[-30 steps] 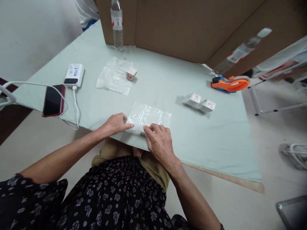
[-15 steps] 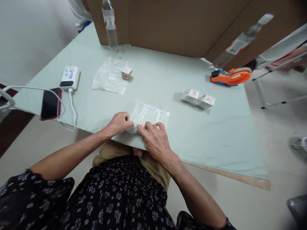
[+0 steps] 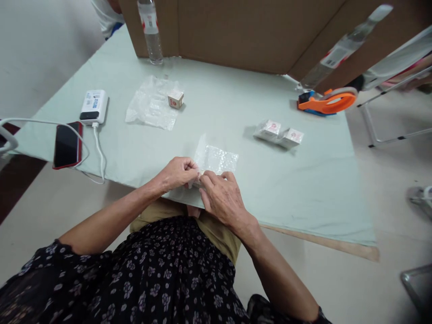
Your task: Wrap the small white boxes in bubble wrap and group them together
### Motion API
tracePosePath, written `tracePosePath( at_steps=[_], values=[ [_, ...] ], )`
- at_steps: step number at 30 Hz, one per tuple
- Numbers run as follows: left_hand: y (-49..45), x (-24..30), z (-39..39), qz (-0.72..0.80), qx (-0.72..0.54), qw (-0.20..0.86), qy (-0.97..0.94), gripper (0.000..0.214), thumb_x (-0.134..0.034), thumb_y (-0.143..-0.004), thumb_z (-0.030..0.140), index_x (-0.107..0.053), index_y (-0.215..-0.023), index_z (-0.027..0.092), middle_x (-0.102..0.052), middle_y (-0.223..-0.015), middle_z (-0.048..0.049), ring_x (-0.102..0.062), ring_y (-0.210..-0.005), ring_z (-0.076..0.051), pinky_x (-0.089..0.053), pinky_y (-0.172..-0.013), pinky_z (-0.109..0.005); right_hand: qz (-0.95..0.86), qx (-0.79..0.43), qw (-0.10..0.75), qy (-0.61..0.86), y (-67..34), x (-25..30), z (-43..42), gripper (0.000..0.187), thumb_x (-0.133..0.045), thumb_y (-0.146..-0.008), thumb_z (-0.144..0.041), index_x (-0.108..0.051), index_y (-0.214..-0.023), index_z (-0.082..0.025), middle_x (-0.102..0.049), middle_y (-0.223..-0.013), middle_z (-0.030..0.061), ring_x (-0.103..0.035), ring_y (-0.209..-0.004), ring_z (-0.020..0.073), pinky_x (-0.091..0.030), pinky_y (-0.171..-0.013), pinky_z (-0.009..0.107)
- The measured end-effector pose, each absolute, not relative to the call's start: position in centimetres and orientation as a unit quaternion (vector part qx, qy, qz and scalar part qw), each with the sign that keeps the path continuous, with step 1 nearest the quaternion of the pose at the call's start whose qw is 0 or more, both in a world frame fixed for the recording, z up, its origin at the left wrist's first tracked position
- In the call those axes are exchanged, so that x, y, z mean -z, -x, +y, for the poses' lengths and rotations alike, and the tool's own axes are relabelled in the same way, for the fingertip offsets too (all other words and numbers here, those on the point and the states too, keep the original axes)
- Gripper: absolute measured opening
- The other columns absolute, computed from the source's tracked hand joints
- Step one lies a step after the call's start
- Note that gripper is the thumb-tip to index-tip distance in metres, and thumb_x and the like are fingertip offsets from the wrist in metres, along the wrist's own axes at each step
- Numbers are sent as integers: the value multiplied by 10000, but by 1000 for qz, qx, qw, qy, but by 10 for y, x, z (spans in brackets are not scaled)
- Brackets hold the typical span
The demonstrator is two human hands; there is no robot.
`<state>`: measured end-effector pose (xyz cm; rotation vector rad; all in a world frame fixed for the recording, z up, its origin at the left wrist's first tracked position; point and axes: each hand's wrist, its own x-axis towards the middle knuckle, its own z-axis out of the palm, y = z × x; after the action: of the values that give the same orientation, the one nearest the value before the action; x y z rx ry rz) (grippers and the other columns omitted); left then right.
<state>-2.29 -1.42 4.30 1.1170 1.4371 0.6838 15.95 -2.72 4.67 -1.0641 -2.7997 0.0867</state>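
Note:
A sheet of clear bubble wrap (image 3: 218, 158) lies at the near edge of the pale green table (image 3: 236, 103). My left hand (image 3: 177, 173) pinches its left side and folds it up and over. My right hand (image 3: 222, 198) presses down on the near edge, fingers curled over a small item that is mostly hidden under the wrap. The two hands touch at the fingertips.
Two small wrapped boxes (image 3: 278, 134) lie to the right. A small unwrapped box (image 3: 176, 98) sits on a plastic sheet (image 3: 150, 103) further back. An orange tape dispenser (image 3: 326, 102), two water bottles (image 3: 148, 29), a power bank (image 3: 94, 105) and a cabled phone (image 3: 66, 145) ring the table. Cardboard (image 3: 236, 31) stands behind.
My left hand has lifted the wrap's left side and folded it toward the right, closing in on my right hand. The flat part of the wrap has grown narrower.

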Motion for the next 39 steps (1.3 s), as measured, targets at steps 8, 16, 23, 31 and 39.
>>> tracePosePath(
  at_steps=[8,16,23,31,39],
  values=[
    [35,-50,-21,505,-190,345,-768,287,-480,-825,123,-729,-955,184,-673,-894,-52,-627,-849,-182,-518,-796,-326,-906,-132,141,376,-175,-38,-38,403,-486,-855,-40,-588,-1205,-212,-672,-1291,55,-624,-1054,220,-343,-930,391],
    [21,-29,-31,467,-243,156,-836,149,-510,-921,142,-653,-954,167,-635,-971,-84,-570,-960,-203,-514,-870,-356,-892,-160,179,384,-178,-35,-39,400,-491,-865,-51,-624,-1195,-234,-682,-1297,48,-595,-1218,224,-365,-975,412],
    [11,-29,-43,499,-206,78,-838,165,-511,-907,117,-665,-951,155,-625,-979,-102,-522,-926,-223,-487,-831,-356,-782,-187,300,514,-200,-26,-37,201,-534,-929,-266,-673,-1068,-224,-720,-1158,94,-675,-1057,250,-489,-880,415],
    [20,-31,-34,440,-163,68,-881,166,-524,-915,137,-662,-1006,156,-630,-1031,-111,-508,-964,-241,-468,-850,-363,-648,-269,174,690,-206,-11,-39,612,-601,-841,-589,-600,-1261,-144,-735,-990,122,-681,-744,254,-529,-765,436],
    [18,-32,-35,424,-151,57,-891,160,-539,-901,122,-660,-1002,150,-627,-1017,-114,-495,-942,-243,-480,-835,-364,-588,-332,278,683,-190,9,-28,699,-712,-744,-528,-564,-1299,-129,-716,-839,76,-650,-757,241,-518,-718,380]
  ],
)
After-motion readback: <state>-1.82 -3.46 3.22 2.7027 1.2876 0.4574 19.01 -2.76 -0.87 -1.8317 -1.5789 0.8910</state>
